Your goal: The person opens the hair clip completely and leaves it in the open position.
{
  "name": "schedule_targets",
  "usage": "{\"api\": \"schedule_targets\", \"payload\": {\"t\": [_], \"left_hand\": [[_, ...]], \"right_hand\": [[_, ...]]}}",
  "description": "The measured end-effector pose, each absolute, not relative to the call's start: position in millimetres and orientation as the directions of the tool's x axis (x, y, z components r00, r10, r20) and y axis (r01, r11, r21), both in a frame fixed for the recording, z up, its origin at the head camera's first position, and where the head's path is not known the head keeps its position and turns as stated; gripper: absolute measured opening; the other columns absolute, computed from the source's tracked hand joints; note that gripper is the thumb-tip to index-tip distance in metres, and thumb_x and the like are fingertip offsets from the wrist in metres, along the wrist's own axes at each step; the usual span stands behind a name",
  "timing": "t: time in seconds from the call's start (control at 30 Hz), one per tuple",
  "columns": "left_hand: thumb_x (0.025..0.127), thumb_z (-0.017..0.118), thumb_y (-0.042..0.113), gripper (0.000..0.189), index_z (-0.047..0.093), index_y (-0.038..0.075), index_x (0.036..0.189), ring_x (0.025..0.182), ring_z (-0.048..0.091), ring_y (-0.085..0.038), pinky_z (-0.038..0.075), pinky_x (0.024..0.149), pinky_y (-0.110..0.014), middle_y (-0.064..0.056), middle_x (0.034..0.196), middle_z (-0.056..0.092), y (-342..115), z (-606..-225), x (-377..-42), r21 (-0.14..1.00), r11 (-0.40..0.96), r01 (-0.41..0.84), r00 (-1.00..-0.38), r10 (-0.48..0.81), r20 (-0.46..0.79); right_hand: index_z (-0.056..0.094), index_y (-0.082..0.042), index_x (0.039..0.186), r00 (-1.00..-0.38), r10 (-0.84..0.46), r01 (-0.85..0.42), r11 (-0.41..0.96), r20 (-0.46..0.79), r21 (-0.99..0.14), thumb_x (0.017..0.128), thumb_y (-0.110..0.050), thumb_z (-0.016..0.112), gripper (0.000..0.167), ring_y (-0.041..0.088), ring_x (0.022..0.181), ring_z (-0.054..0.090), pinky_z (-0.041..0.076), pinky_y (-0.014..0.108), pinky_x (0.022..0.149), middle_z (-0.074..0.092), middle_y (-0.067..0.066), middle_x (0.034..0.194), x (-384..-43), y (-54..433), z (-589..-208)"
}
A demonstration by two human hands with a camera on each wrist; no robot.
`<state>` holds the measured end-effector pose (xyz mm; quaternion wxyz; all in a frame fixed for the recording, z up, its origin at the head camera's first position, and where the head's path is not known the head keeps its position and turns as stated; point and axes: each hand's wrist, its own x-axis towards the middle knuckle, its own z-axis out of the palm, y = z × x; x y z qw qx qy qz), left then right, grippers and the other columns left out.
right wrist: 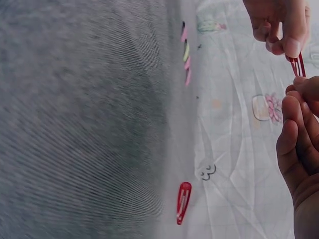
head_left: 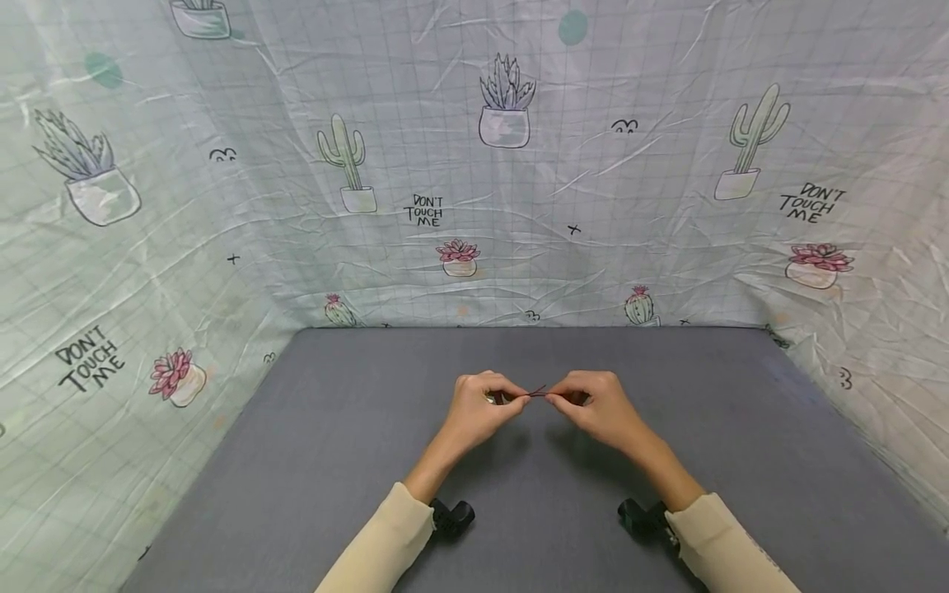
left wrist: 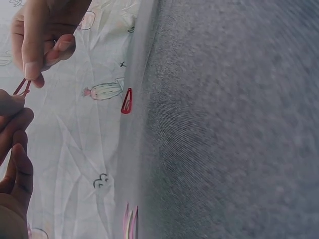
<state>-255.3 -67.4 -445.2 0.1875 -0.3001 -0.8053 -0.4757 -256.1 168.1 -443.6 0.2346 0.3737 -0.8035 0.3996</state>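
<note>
A small red snap hair clip (head_left: pixel 537 393) is stretched between my two hands over the grey table. My left hand (head_left: pixel 474 408) pinches one end between thumb and forefinger, and my right hand (head_left: pixel 604 408) pinches the other end the same way. In the head view, the clip's thin arms are spread apart. From the right wrist, the clip (right wrist: pixel 298 65) shows its red frame between both sets of fingertips. The left wrist view also catches the clip (left wrist: pixel 22 87) at its far left, partly covered by fingers.
On the grey table (head_left: pixel 356 445) lies another red hair clip (left wrist: pixel 127 101), also in the right wrist view. Several slim pink and yellow clips (right wrist: pixel 187 52) lie near it. A cactus-print cloth (head_left: pixel 423 165) hangs behind and at both sides.
</note>
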Motion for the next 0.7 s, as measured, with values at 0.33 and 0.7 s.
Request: {"api": "schedule_targets", "payload": {"t": [0.33, 0.7], "left_hand": [[0.089, 0.081, 0.016, 0.004, 0.085, 0.014, 0.09, 0.069, 0.062, -0.004, 0.052, 0.062, -0.022, 0.001, 0.081, 0.077, -51.0, -434.1, -270.3, 0.663, 0.4, 0.633, -0.774, 0.34, 0.534], [0.092, 0.076, 0.016, 0.011, 0.085, 0.01, 0.096, 0.069, 0.065, -0.006, 0.051, 0.061, -0.019, -0.001, 0.086, 0.08, -15.1, -433.3, -299.1, 0.687, 0.431, 0.585, -0.804, 0.423, 0.419]], "right_hand": [[0.08, -0.01, 0.088, -0.64, -0.393, -0.761, 0.443, 0.661, -0.474, 0.086, 0.001, 0.079, 0.012, 0.0, 0.06, 0.061, 0.054, 0.024, 0.055, 0.074, -0.001, 0.076, -261.0, 183.6, -432.7], [0.081, -0.002, 0.092, -0.742, -0.371, -0.658, 0.558, 0.558, -0.505, 0.088, 0.001, 0.078, 0.006, 0.001, 0.059, 0.06, 0.052, 0.024, 0.054, 0.076, 0.005, 0.08, -278.7, 222.2, -429.2]]}}
